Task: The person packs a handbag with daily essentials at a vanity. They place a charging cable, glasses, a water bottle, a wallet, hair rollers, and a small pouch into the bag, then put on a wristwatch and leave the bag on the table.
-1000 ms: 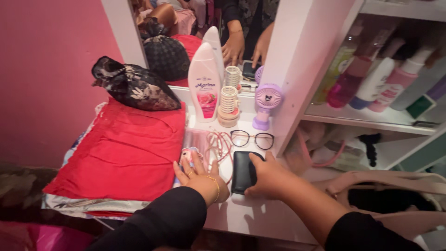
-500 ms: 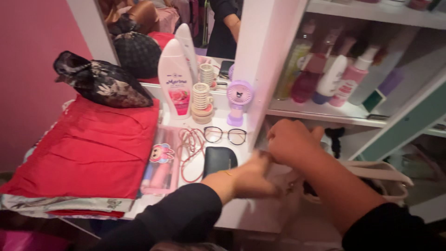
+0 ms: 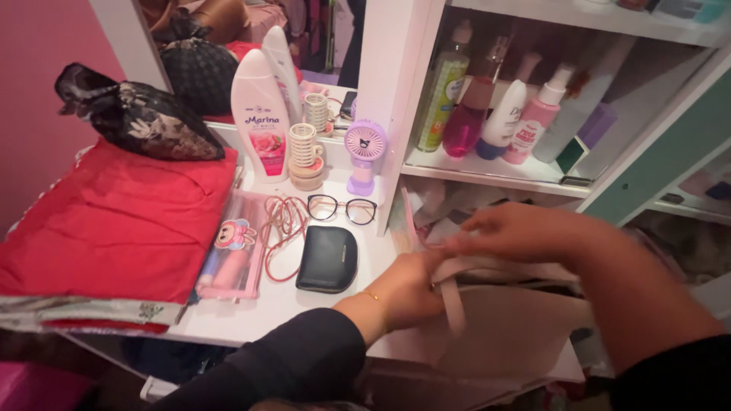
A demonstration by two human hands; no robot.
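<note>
Both hands (image 3: 457, 259) gripping beige bag (image 3: 502, 327) — blurred

We see a pale beige handbag (image 3: 502, 320) held upright at the right front edge of the white surface (image 3: 304, 304), its mouth pulled open, one flat strap (image 3: 454, 304) hanging down its front, gripped by the left hand (image 3: 411, 289) and right hand (image 3: 518, 232).
</note>
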